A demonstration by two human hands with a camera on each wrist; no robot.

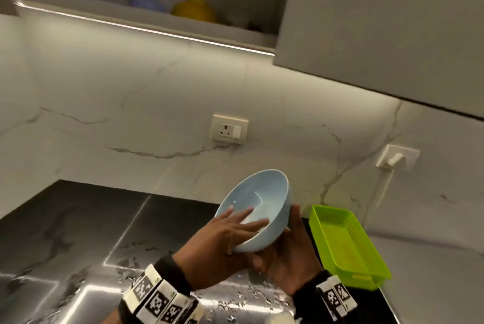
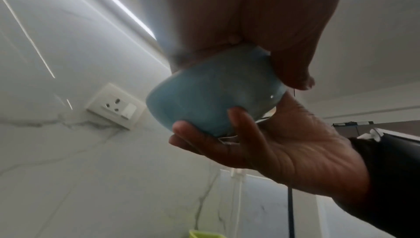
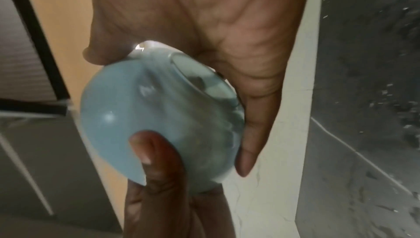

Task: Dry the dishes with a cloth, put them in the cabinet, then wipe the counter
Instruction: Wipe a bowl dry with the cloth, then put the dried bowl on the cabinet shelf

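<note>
Above the wet dark counter [image 1: 78, 232], head view: one pale blue bowl [image 1: 264, 200], tilted, mouth facing left and toward the person, held between both hands. Left hand [image 1: 222, 240]: fingers straight, laid inside the bowl over its near rim, thumb beneath. Right hand [image 1: 288, 255]: cupped under the base, fingers up the far right wall. No cloth is visible in either hand. Green tray [image 1: 348, 242]: on the counter, just right of the bowl. Cabinet [image 1: 162, 17]: open, above and far, yellow item [image 1: 193, 9] on its shelf; door [image 1: 379, 35] swung out on the right

Left wrist view: bowl [image 2: 204, 98] seen from outside, the left hand [image 2: 261, 17] over it and the right hand [image 2: 284, 143] supporting from below, fingertips curled onto the wall

Right wrist view: bowl's foot ring [image 3: 200, 78] against the right palm [image 3: 227, 35]; the left thumb [image 3: 156, 161] pressing the outer wall

Handling judgement: the bowl likely goes to the shelf next; keep the underhand support, level the rim before lifting, clear the door edge, and set it left of the yellow item
</note>
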